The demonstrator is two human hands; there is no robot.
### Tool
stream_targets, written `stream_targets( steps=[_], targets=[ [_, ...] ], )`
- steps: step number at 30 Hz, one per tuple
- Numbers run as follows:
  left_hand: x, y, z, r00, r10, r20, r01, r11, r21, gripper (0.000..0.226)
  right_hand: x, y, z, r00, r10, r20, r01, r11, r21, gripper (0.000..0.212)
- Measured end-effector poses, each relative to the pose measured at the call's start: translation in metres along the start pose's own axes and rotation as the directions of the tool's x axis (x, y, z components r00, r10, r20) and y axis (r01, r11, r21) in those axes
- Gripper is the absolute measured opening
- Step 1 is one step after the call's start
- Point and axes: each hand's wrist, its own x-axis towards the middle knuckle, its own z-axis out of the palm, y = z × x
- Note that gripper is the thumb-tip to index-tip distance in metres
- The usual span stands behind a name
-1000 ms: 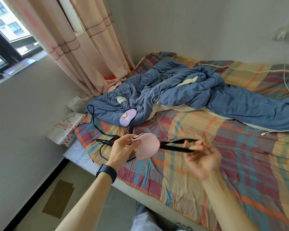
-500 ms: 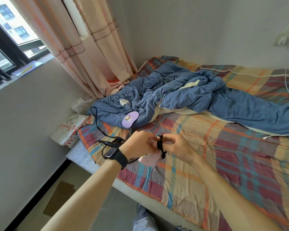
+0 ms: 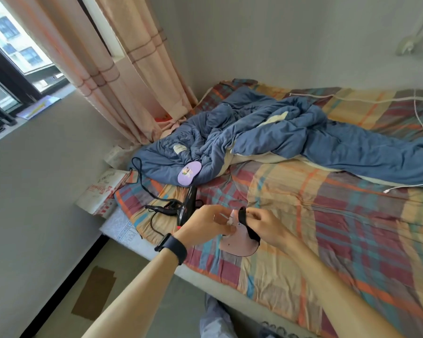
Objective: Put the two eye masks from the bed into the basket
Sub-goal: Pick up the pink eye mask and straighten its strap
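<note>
Nearest to us, both hands meet above the near edge of the bed (image 3: 327,228), working the pink eye mask (image 3: 239,242). The left hand (image 3: 205,222), a dark watch (image 3: 172,245) on its wrist, has its fingers curled in on the mask's upper edge. The right hand (image 3: 266,224) pinches the black strap (image 3: 248,226), which loops over its fingers and runs down the side of the mask. The pink mask hangs between them, clear of the plaid sheet. Just behind the left hand, a black hair dryer (image 3: 187,206) lies on the sheet with its cord snaking off left. Further back, the purple eye mask (image 3: 189,173) sits on the edge of the rumpled blue quilt (image 3: 291,132). No basket in shot
</note>
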Motion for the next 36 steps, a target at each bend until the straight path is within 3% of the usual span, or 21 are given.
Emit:
stream_targets(
  steps=[3,7,9,11,14,16,17,20,22,26,29,33,36],
  targets=[
    [-0.002,0.012,0.006,0.995,0.084,0.055,-0.092,0.984,0.150,0.020,-0.010,0.004,-0.005,0.984,0.066,0.168,-0.060,0.997,-0.038,0.028],
    [0.001,0.025,0.012,0.984,0.131,0.123,-0.159,0.953,0.257,0.026,-0.014,0.013,-0.016,0.999,-0.039,0.035,0.036,0.995,0.092,0.034],
    [0.005,0.029,0.016,0.973,0.180,0.144,-0.218,0.924,0.315,0.027,-0.019,0.015,-0.017,0.995,-0.010,0.099,0.006,0.999,0.039,0.015],
    [0.008,0.032,0.021,0.967,0.225,0.116,-0.252,0.904,0.346,0.024,-0.024,0.020,-0.019,0.986,0.043,0.161,-0.049,0.998,0.035,0.012],
    [0.015,0.031,0.029,0.973,0.232,0.009,-0.230,0.957,0.177,0.023,-0.032,0.026,-0.023,0.991,0.072,0.116,-0.077,0.996,0.038,0.008],
    [0.019,0.028,0.031,0.980,0.195,-0.051,-0.194,0.981,0.019,0.025,-0.034,0.028,-0.024,0.992,0.103,0.070,-0.107,0.993,0.047,0.028],
    [0.021,0.026,0.032,0.982,0.173,-0.074,-0.179,0.981,-0.075,0.025,-0.037,0.029,-0.024,0.993,0.113,0.037,-0.116,0.990,0.077,0.027],
    [0.021,0.020,0.032,0.985,0.089,-0.146,-0.142,0.904,-0.403,0.025,-0.047,0.034,-0.025,0.995,0.082,-0.050,-0.072,0.982,0.173,0.018],
    [0.019,0.017,0.030,0.984,0.008,-0.179,-0.103,0.841,-0.531,0.017,-0.054,0.040,-0.024,0.988,0.047,-0.145,-0.013,0.974,0.228,0.027],
    [0.013,0.017,0.038,0.987,-0.012,-0.162,-0.081,0.826,-0.557,0.016,-0.057,0.045,-0.010,0.908,0.081,-0.410,0.083,0.926,0.367,0.037],
    [0.009,0.017,0.042,0.983,-0.057,-0.176,-0.062,0.794,-0.605,0.018,-0.058,0.041,0.002,0.857,0.144,-0.494,0.141,0.858,0.494,0.030],
    [0.003,0.017,0.043,0.974,-0.107,-0.198,-0.040,0.782,-0.621,0.011,-0.065,0.038,0.012,0.782,0.171,-0.600,0.156,0.878,0.453,0.026],
    [-0.002,0.016,0.048,0.983,-0.122,-0.140,0.012,0.796,-0.606,0.016,-0.073,0.038,0.015,0.711,0.173,-0.682,0.162,0.903,0.399,0.024]
  ],
)
